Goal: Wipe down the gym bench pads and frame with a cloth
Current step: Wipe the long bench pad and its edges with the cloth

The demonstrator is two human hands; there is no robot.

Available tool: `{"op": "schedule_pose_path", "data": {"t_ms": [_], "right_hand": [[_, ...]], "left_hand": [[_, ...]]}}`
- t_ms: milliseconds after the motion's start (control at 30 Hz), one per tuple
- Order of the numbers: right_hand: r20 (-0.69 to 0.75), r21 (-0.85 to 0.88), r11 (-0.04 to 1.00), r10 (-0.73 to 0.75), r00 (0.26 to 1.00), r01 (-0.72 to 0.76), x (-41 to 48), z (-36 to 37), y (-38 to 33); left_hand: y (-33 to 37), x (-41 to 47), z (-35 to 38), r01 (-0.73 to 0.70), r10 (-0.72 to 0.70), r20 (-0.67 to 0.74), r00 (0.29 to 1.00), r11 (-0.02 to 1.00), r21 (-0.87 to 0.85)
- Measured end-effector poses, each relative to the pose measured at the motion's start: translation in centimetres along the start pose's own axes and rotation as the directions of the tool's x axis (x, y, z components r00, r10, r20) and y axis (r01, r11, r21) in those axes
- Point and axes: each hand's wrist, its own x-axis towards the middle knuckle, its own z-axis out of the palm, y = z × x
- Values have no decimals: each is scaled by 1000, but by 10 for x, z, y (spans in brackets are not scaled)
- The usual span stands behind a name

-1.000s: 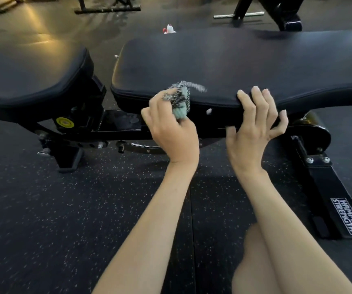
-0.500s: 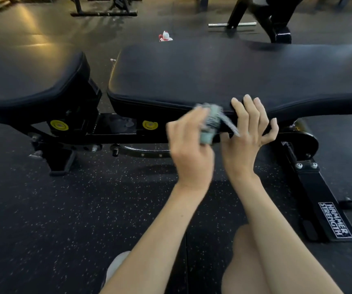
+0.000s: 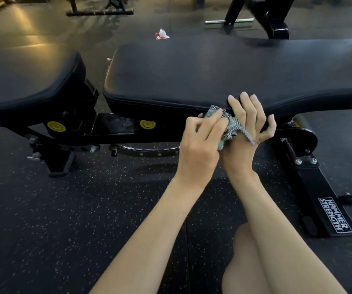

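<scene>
A black gym bench stands across the view, with its long back pad [image 3: 224, 75] on the right and its seat pad [image 3: 26, 79] on the left. The black frame [image 3: 115, 132] runs under both pads. My left hand [image 3: 200, 145] grips a small teal and checked cloth [image 3: 229, 129] against the near edge of the long pad. My right hand [image 3: 247, 132] rests on that same edge just right of the cloth, fingers extended up over the rim, and the cloth lies against its palm side.
Dark speckled rubber flooring [image 3: 64, 219] spreads in front of the bench. A frame foot [image 3: 330, 211] with a white brand label juts out at the right. A small red and white bottle [image 3: 161, 35] stands behind the bench. Other machine legs [image 3: 274, 24] stand farther back.
My left hand has slid the cloth rightward along the pad's near edge until it meets my right hand. The right hand has stayed on the edge.
</scene>
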Motion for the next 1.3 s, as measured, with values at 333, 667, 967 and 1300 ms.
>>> {"op": "schedule_pose_path", "data": {"t_ms": [333,667,967,1300], "right_hand": [[89,-124,991,-35,995,46,0,-2,3],[51,-12,1000,-8,999,9,0,-2,2],[98,-147,988,-28,995,43,1,-3,1],[91,-32,999,-11,996,14,1,-6,-3]], "left_hand": [[-24,2,-14,140,-123,-198,972,987,76],[2,6,-4,117,-117,-71,991,993,-8],[-29,6,-17,56,-24,-150,988,976,212],[-3,2,-1,113,-92,-127,988,979,172]]}}
